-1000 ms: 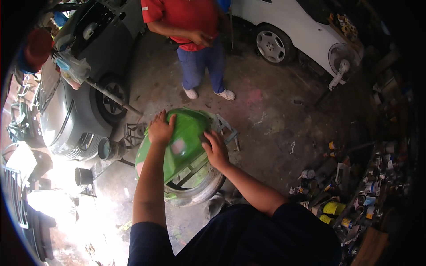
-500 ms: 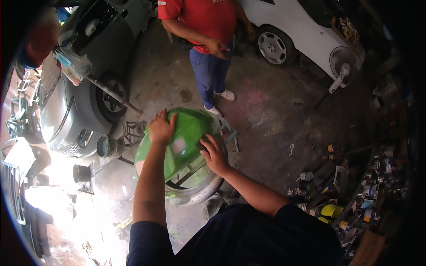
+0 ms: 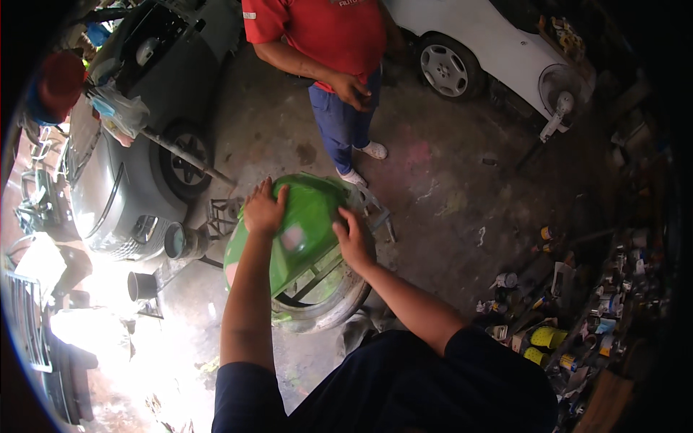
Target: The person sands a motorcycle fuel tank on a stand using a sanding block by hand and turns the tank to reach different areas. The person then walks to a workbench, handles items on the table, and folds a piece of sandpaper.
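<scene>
A green painted body panel (image 3: 307, 242) with pale bare patches stands tilted before me, its lower part a curved grey rim with a slot-like opening. My left hand (image 3: 265, 209) lies flat on its upper left, fingers stretched and thumb apart. At the panel's right edge is my right hand (image 3: 354, 242), its fingers bent and turned away from me. Whatever those fingers hold is hidden behind the hand. A metal stand (image 3: 377, 209) shows partly behind the panel.
A person in a red shirt (image 3: 332, 36) stands just beyond the panel. A grey car (image 3: 126, 195) is at left, a white car (image 3: 498, 50) at far right. Buckets (image 3: 142, 286) stand on the left; cans and yellow clogs (image 3: 548, 337) clutter the right.
My right hand has shifted slightly up and turned; the small dark pad seen at its fingertips before is out of sight. The left hand stays on the panel. The person's hands have moved.
</scene>
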